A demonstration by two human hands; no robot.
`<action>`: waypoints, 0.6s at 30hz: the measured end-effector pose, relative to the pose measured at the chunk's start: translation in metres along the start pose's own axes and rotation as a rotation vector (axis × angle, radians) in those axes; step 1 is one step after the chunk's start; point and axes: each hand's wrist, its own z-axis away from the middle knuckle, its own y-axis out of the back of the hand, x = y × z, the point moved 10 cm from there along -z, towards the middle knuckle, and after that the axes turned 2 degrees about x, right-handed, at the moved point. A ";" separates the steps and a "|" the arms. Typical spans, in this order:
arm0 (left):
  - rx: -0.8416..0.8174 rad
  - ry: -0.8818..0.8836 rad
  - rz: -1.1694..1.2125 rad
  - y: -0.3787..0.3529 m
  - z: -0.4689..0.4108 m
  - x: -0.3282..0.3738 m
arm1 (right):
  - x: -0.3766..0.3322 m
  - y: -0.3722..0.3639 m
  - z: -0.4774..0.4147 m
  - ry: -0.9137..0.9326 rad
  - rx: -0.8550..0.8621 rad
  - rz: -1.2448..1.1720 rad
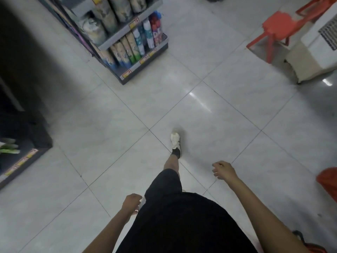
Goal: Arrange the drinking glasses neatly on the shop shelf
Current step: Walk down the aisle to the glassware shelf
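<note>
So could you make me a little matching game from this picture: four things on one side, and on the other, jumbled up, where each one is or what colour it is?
Things
1. plastic chair
2. shoe
3. spray cans
4. right hand

Descriptions
A. white, out on the floor tiles
B. standing in rows on the shelf, upper left
C. holds nothing, fingers loosely curled
D. red, upper right

Pairs: 1-D, 2-A, 3-B, 4-C.
</note>
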 end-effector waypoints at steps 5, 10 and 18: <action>-0.011 -0.049 0.060 0.016 -0.045 0.173 | -0.079 0.048 -0.067 -0.103 0.022 -0.031; 0.007 -0.236 0.117 0.038 -0.064 0.401 | -0.131 0.108 -0.105 -0.201 0.032 0.088; -0.052 -0.422 -0.019 0.036 -0.102 0.723 | -0.249 0.184 -0.228 -0.378 0.051 -0.214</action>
